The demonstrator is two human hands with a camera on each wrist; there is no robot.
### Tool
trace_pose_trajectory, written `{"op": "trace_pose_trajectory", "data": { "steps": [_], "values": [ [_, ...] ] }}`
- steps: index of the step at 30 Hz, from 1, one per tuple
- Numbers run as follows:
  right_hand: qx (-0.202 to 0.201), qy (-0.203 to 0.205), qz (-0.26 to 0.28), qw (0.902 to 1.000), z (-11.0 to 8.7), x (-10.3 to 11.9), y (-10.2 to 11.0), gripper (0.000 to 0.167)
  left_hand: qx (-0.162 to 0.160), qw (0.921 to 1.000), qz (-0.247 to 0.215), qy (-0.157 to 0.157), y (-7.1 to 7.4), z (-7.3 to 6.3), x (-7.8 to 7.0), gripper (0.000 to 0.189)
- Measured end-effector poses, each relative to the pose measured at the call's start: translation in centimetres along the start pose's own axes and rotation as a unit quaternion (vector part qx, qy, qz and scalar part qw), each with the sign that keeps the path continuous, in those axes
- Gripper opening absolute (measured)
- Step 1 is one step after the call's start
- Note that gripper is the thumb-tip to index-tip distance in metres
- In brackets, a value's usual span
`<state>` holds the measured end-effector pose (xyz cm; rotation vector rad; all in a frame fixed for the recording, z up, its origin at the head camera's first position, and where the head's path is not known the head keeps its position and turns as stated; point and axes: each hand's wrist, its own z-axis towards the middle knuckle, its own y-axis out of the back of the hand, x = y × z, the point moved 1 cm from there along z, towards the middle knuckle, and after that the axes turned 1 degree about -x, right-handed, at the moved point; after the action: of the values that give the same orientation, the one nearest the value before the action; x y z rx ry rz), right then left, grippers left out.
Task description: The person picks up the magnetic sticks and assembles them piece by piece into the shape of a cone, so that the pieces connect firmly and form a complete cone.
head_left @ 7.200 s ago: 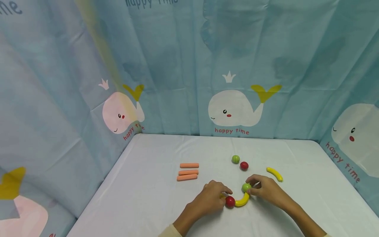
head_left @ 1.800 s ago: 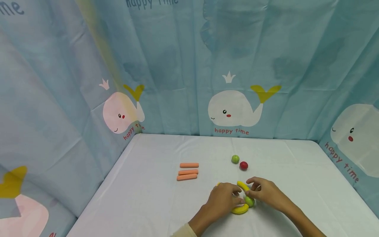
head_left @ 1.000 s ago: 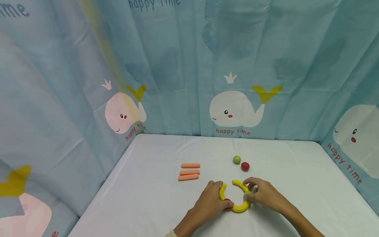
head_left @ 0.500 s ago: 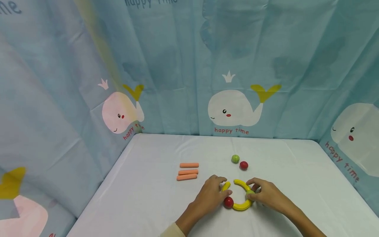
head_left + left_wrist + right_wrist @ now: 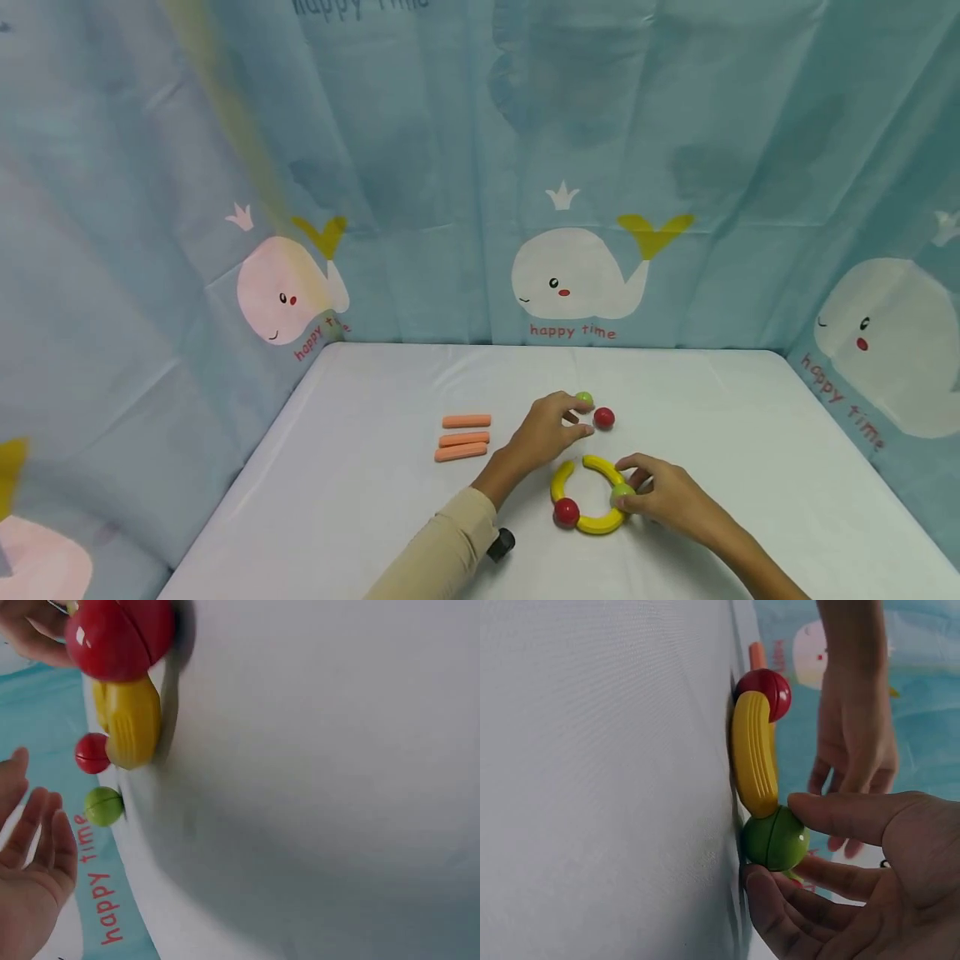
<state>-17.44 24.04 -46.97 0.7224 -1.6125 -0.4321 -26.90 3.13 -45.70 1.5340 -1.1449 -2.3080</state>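
Three yellow toy bananas form most of a ring on the table: left banana (image 5: 558,486), near banana (image 5: 602,524) and far banana (image 5: 602,467). A red ball (image 5: 566,512) with a seam sits between the left and near ones. Between the near and far ones, my right hand (image 5: 671,498) pinches a green ball (image 5: 775,838) between thumb and fingers. My left hand (image 5: 550,427) is beyond the ring, thumb and fingers spread, beside a second green ball (image 5: 103,806) and a second red ball (image 5: 603,418). In the left wrist view its fingers stand apart from both balls.
Several orange sticks, three in all, lie left of my left hand; the top orange stick (image 5: 467,422) is slightly apart. A black device (image 5: 501,544) shows at the left sleeve. White table (image 5: 337,500) meets a blue whale-printed curtain (image 5: 420,283) behind.
My left hand has let go of the left banana and moved away toward the far balls. Earlier, the far banana came from the right into the ring. My right hand stays at the green ball.
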Motion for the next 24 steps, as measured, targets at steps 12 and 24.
{"op": "trace_pose_trajectory", "data": {
  "steps": [12,24],
  "values": [
    [0.004,0.012,0.015,0.9998,-0.3,0.2,-0.3,0.05,0.042,0.9955,0.083,0.018,-1.8,3.3,0.2,0.041],
    [-0.01,-0.004,0.011,0.9999,-0.5,0.2,-0.3,0.049,0.07,0.9816,0.172,0.042,-3.3,4.3,-0.6,0.04]
  ]
}}
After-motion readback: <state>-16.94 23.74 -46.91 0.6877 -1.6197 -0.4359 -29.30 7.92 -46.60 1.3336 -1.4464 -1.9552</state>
